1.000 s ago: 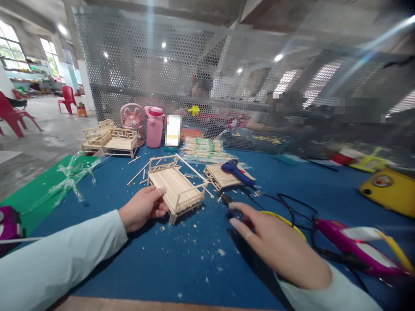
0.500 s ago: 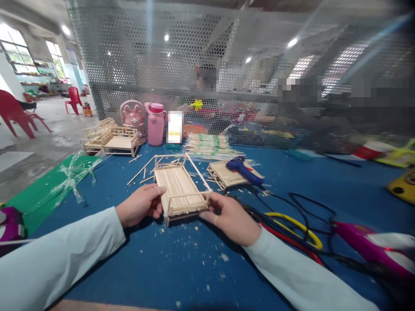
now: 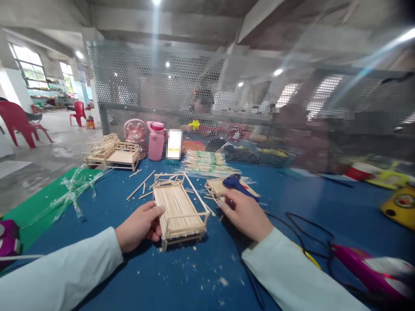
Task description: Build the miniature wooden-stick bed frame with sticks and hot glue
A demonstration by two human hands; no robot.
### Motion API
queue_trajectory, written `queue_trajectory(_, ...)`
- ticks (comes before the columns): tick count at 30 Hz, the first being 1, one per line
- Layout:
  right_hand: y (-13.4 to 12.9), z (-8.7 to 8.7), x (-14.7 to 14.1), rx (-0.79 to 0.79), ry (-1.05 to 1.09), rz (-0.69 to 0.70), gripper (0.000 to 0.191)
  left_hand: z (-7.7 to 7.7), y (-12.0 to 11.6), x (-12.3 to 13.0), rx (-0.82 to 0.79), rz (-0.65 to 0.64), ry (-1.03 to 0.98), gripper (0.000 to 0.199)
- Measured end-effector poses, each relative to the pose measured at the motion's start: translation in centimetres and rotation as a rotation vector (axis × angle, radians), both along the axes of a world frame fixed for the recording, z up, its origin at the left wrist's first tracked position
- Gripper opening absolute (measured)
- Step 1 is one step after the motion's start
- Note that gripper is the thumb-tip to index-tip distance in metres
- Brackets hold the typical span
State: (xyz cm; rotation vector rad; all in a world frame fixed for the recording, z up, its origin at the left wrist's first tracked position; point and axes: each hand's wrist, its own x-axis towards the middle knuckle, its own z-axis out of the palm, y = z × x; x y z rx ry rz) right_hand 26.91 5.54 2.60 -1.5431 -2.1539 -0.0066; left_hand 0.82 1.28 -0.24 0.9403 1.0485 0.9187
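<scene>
My left hand (image 3: 141, 226) grips the left side of a miniature bed (image 3: 177, 207) built from thin wooden sticks, thumb on its slatted top. The bed has a rail at each end and rests on the blue table. My right hand (image 3: 248, 211) is off the bed, its thumb and fingers apart with nothing seen between them. It hovers at the near edge of a second stick-built frame (image 3: 214, 185), partly covering it. A blue glue gun (image 3: 240, 185) lies on that frame, just beyond my right fingers. Whether those fingers touch the frame, I cannot tell.
Loose sticks (image 3: 142, 185) lie behind the bed, with bagged stick bundles (image 3: 205, 162) farther back. A finished stick model (image 3: 113, 155), pink bottle (image 3: 156, 142) and phone (image 3: 174, 144) stand along the mesh screen (image 3: 129, 95). Black cable (image 3: 308, 220) and a purple tool (image 3: 366, 259) lie right.
My right hand has let go of the bed's right side and moved right and away, toward the glue gun. My left hand still holds the bed. The view has tilted up.
</scene>
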Motion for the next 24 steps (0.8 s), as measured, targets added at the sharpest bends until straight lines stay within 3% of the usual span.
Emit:
queue_trajectory(2,1.0,0.2,0.0,0.035,-0.227,-0.138,0.020,-0.2,0.0,0.2,0.008,0.003,0.001,0.031)
queue_trajectory(5,1.7,0.0,-0.3,0.011,-0.368,-0.232,0.018,-0.3,0.1,0.4,0.000,0.006,-0.001,0.032)
queue_trajectory(16,2.3,0.7,0.7,-0.068,-0.349,-0.359,0.023,0.0,0.1,0.2,0.016,0.007,0.012,0.026)
queue_trajectory(19,1.0,1.0,0.4,-0.042,-0.215,-0.280,0.025,0.0,0.1,0.4,0.078,0.034,0.006,0.035)
queue_trajectory(22,-1.0,1.0,-0.2,-0.066,0.021,-0.065,0.024,0.0,0.5,0.8,0.147,0.052,-0.006,0.045)
queue_trajectory(24,-2.2,0.7,-0.9,-0.167,0.152,0.072,0.024,0.2,0.7,0.8,0.141,0.115,0.006,0.050)
